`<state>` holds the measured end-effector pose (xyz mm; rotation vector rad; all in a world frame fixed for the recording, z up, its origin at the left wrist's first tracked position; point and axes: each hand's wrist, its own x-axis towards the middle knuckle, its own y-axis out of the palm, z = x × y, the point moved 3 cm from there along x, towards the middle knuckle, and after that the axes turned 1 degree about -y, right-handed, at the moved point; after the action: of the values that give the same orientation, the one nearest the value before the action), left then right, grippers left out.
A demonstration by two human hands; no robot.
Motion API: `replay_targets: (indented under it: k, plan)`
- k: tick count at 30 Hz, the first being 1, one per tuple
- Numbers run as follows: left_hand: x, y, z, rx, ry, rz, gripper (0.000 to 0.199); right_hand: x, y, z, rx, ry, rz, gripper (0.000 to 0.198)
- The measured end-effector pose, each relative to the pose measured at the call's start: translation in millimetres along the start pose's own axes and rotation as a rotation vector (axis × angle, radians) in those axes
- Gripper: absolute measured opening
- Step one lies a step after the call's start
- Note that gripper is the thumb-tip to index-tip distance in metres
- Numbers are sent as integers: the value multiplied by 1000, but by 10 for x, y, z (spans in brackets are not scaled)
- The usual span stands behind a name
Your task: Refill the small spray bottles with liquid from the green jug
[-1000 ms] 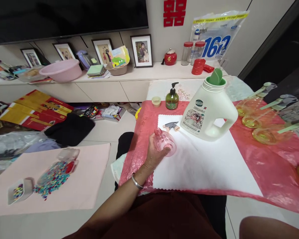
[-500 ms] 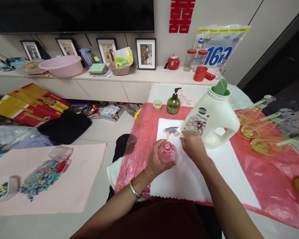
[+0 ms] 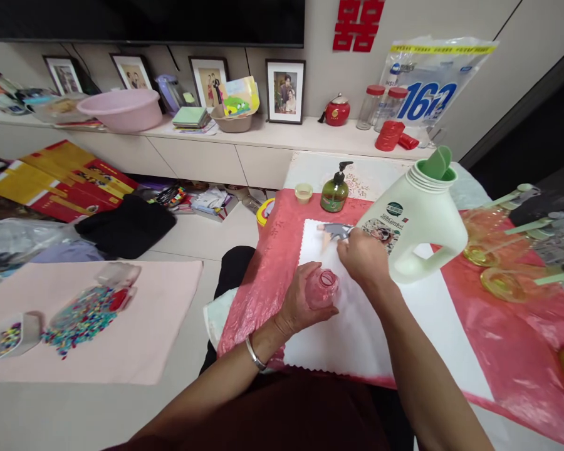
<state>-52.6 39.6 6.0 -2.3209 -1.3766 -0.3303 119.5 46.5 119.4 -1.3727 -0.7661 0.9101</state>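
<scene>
My left hand [image 3: 305,300] is wrapped round a small clear pink bottle [image 3: 320,287], its open mouth tilted up toward me. Just beyond it, my right hand [image 3: 367,255] has its fingers closed on a grey and peach trigger spray head [image 3: 334,232], which is partly smeared by motion. Both hands are over a white scallop-edged mat [image 3: 343,344]. Right behind my right hand stands a big pale green jug [image 3: 416,213] with a green scoop [image 3: 437,164] in its mouth. The right fingertips are partly hidden.
A green pump bottle [image 3: 334,191] and a small cup [image 3: 303,193] stand at the table's far side. Yellowish clear spray bottles [image 3: 507,282] are on the right, over red plastic sheeting [image 3: 470,326]. Colourful beads [image 3: 84,316] lie on a pink mat at left.
My right hand has closed on the spray head, which lay on the mat beside it before. The pink bottle has tipped slightly to the right. The whole view has shifted a little.
</scene>
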Motion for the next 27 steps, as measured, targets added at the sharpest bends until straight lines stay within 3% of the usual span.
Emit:
replay_targets:
  k: [3, 5, 10, 12, 14, 17, 23, 27]
  plan:
    - [0, -1, 14, 14, -8, 0, 101, -88, -298, -117, 51, 35, -104, 29]
    - [6, 5, 28, 24, -20, 10, 99, -176, -439, -209, 239, 1, -254, 27]
    - [14, 35, 77, 60, -78, 37, 101, -466, -612, -297, 1188, -339, -559, 18]
    - [10, 42, 85, 45, -72, 30, 103, -565, -680, -257, 1431, -418, -630, 13]
    - [6, 46, 89, 27, -61, 24, 103, -639, -750, -218, 1528, -408, -720, 16]
    - [6, 50, 90, 20, -69, 28, 105, -700, -787, -216, 1502, -368, -818, 17]
    - [34, 52, 43, 30, -86, 35, 103, -706, -484, -284, 1263, -451, -671, 15]
    - [87, 52, -22, 59, -103, 19, 93, -716, -199, -199, 1218, -537, -390, 21]
